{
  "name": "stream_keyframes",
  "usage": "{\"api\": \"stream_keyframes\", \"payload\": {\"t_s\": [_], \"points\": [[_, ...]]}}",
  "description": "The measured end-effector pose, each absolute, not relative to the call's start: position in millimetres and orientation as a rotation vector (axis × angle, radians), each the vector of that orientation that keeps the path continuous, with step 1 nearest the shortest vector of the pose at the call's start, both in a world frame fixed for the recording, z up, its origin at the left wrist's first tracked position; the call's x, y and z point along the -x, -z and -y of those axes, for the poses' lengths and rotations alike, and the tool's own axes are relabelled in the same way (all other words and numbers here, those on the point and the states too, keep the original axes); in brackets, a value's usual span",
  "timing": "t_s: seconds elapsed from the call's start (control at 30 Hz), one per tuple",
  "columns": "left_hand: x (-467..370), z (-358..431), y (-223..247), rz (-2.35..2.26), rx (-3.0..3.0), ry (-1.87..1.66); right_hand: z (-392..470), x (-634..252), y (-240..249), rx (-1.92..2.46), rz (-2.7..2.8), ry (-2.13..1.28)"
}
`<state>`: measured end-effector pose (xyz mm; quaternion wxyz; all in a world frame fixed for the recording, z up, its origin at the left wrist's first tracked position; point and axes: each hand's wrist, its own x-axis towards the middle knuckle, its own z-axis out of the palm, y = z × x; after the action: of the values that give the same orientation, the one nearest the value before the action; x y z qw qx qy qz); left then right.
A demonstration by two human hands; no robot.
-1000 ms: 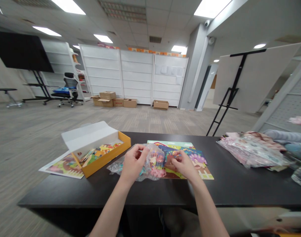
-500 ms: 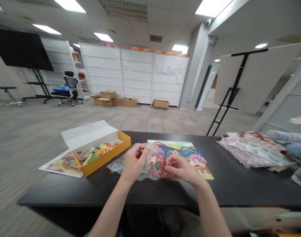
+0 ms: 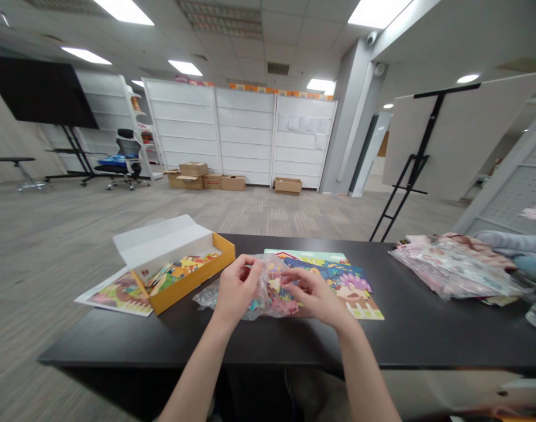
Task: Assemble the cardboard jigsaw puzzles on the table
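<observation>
A clear plastic bag [image 3: 261, 299] with colourful pieces inside lies at the middle of the black table. My left hand [image 3: 239, 287] pinches the upper part of the bag with its fingers curled. At the bag's right side is my right hand [image 3: 309, 291], its fingers bent and touching the plastic; whether it grips a piece cannot be made out. Behind and beneath lie colourful illustrated boards [image 3: 355, 284] with a fence and a purple shape. To the left stands an open yellow box [image 3: 193, 278] holding printed pieces, its white lid raised.
An illustrated sheet [image 3: 118, 296] lies partly under the yellow box. Plastic-wrapped fabric [image 3: 452, 266] is piled at the table's right. Beyond the table are cardboard boxes [image 3: 193, 174], an office chair [image 3: 125, 158] and a black stand [image 3: 410, 170].
My right hand has moved left, closer to my left hand and over the bag. My left hand stays on the bag. The whole view has shifted slightly.
</observation>
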<state>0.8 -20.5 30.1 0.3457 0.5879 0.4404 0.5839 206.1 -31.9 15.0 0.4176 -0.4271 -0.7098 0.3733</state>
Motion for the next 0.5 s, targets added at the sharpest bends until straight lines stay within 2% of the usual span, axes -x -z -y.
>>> {"api": "stream_keyframes", "payload": {"t_s": [0.1, 0.2, 0.33, 0.5], "points": [[1, 21, -32, -1.144, -1.505, -1.526, 29, -233, -15, 1.229, 1.739, -0.882], [0, 22, -33, -1.145, -1.489, -1.527, 27, -241, -8, 1.571, 1.796, -0.6], [-1, 23, -32, -1.138, -1.476, -1.526, 29, -220, -6, 1.964, 1.873, -0.322], [-1, 23, -31, -1.142, -1.483, -1.525, 34, -192, -13, 2.123, 1.883, -0.217]]}}
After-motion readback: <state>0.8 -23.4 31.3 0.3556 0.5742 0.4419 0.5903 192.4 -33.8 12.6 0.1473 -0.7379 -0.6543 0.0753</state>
